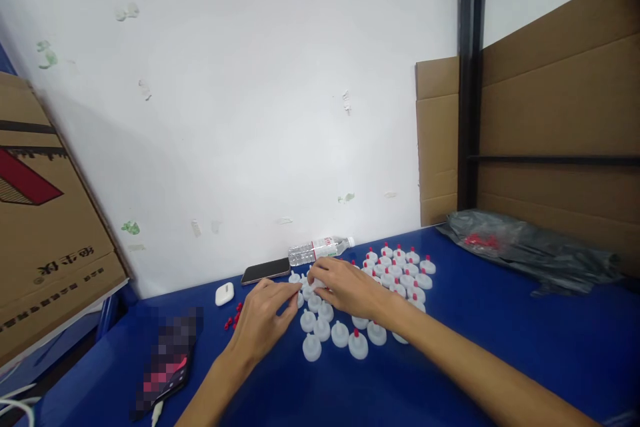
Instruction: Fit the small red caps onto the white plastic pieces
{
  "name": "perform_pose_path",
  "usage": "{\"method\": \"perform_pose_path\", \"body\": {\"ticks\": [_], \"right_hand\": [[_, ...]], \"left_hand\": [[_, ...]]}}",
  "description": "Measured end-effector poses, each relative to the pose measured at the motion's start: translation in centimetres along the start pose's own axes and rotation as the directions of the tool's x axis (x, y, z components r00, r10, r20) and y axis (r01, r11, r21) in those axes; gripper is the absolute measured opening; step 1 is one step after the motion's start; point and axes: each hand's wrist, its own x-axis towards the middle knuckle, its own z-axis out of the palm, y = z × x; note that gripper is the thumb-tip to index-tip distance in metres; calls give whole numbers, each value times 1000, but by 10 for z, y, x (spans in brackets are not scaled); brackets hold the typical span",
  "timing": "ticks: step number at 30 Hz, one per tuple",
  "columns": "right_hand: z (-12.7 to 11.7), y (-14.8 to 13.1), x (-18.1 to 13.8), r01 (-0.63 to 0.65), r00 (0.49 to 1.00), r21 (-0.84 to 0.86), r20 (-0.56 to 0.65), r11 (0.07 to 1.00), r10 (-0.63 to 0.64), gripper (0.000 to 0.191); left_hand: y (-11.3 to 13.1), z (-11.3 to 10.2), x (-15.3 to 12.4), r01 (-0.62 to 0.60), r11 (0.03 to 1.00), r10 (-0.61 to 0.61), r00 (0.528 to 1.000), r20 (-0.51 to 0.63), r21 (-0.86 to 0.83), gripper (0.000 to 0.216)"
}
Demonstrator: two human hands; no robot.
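Many white plastic nozzle caps (pixel 312 347) stand on the blue table, several of them without a red tip. Red-tipped white caps (pixel 359 344) crowd together further right. My right hand (pixel 345 288) is over the middle of the group, its thumb and fingers closed round a white nozzle cap (pixel 315 283). My left hand (pixel 265 315) is just left of it, thumb and forefinger drawn together close to that cap; what they hold, if anything, is too small to make out. Small loose red tips (pixel 234 317) lie beside my left hand, partly hidden by it.
Behind the caps a clear plastic bottle (pixel 320 250) lies by the wall, next to a dark phone (pixel 265 271) and a white earbud case (pixel 225 293). A partly blurred device (pixel 170 367) with a cable is front left. A grey plastic bag (pixel 530 247) lies right.
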Motion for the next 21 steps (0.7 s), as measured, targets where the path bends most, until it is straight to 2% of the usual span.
{"method": "perform_pose_path", "body": {"ticks": [4,9,15,21], "right_hand": [[-1,-7,2,7,1000,-6,-9,1000,-8,13],[-3,-10,2,-54,998,11,-28,999,54,9],[-4,-12,3,-60,998,-42,-11,997,59,8],[-4,-13,4,-28,999,-111,-26,993,26,8]], "left_hand": [[-3,3,-1,-24,999,22,999,35,43,34],[-2,6,-3,-56,996,54,998,32,62,44],[9,3,-3,-27,995,25,999,19,93,36],[14,-2,-3,96,995,-97,995,24,41,16]]}}
